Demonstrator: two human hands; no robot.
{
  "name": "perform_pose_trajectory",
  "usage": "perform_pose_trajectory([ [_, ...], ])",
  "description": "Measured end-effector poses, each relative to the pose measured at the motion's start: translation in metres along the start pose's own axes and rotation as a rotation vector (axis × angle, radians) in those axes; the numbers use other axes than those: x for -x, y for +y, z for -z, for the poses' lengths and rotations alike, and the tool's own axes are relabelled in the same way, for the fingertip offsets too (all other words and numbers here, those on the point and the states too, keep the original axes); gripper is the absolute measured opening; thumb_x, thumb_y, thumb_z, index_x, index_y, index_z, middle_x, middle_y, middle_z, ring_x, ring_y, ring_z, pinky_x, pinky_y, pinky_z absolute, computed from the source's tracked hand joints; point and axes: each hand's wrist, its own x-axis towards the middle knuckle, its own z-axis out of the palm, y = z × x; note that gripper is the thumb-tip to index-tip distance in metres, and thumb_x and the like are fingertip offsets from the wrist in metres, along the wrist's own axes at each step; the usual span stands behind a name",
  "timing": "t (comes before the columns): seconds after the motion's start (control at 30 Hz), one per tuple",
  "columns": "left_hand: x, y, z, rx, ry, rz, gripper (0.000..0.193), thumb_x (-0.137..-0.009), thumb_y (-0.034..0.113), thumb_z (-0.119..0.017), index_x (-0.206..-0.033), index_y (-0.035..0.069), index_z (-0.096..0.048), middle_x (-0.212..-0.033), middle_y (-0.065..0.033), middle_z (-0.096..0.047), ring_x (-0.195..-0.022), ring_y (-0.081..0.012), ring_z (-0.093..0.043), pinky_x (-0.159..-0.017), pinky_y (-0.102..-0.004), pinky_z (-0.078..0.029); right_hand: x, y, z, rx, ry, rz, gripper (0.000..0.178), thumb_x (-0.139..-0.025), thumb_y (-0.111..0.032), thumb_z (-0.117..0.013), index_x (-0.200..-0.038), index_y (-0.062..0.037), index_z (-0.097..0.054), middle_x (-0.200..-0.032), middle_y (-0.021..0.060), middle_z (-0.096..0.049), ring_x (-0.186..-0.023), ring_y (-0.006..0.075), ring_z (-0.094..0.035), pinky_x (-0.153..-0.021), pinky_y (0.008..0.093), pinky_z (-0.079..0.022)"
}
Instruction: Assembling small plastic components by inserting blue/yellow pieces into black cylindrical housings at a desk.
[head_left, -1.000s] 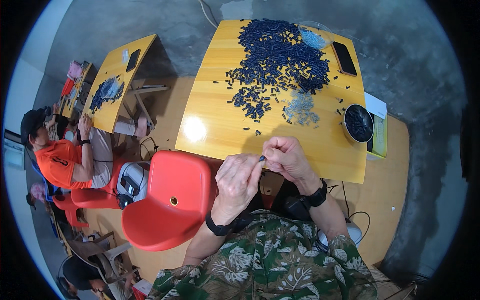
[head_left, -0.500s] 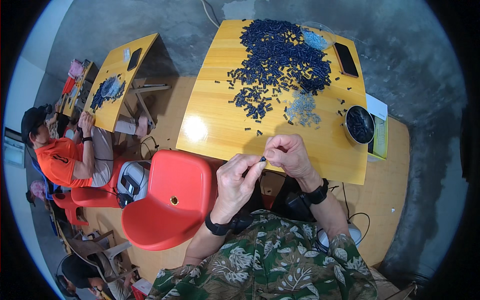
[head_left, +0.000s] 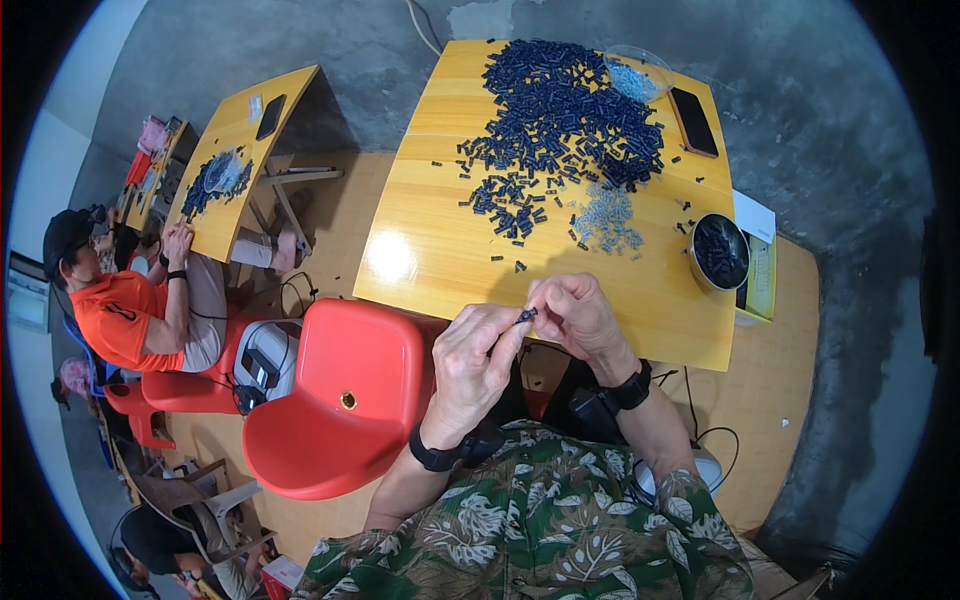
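Note:
A small black plastic part (head_left: 526, 315) is pinched between the thumb and forefinger of my left hand (head_left: 474, 350), just off the table's near edge. My right hand (head_left: 578, 315) has its fingertips pressed together against the part's right end; whatever they hold is too small or hidden to name. Beyond my hands, a large heap of similar black parts (head_left: 570, 110) spreads over the yellow wooden table (head_left: 420, 240). A small pile of clear little pieces (head_left: 607, 218) lies on the heap's near side. At the table's right edge, a metal bowl (head_left: 737, 280) holds more black parts.
A clear round dish (head_left: 660, 75) with pale blue pieces and a dark phone (head_left: 692, 120) lie at the far right. A yellow box (head_left: 762, 275) stands beside the table. On my left is a red chair (head_left: 360, 360); a person in orange (head_left: 120, 320) sits at another table (head_left: 240, 140).
The black part has tilted and shows more of its length between my fingertips. My right hand has shifted slightly downward, its fingers bunched closer together. The heap looks the same.

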Motion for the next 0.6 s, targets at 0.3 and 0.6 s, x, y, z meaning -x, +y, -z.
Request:
perform_pose_trajectory([
  [0.3,0.002,-0.003,-0.004,-0.012,0.019,-0.074,0.015,-0.078,-0.001,-0.074,-0.093,0.001,-0.071,-0.087,-0.0104,-0.069,-0.083,-0.0259,-0.066,-0.074,-0.0342,-0.052,0.001,-0.002,-0.001,-0.038,-0.034,-0.05,0.026,-0.096,-0.024,-0.065,-0.09,0.0013,-0.065,-0.068,-0.0006,-0.055,-0.054,0.0032,-0.043,-0.046,0.0175,-0.031],
  [0.6,0.002,-0.014,-0.012,0.059,0.064,-0.084,0.019,-0.076,0.004,-0.076,-0.095,0.006,-0.076,-0.1,-0.0073,-0.069,-0.109,-0.0317,-0.059,-0.095,-0.041,-0.047,0.0,0.002,0.009,-0.142,-0.158,-0.249,0.025,-0.093,-0.024,-0.069,-0.092,-0.0001,-0.062,-0.066,-0.0033,-0.05,-0.05,0.0023,-0.038,-0.043,0.017,-0.028],
])
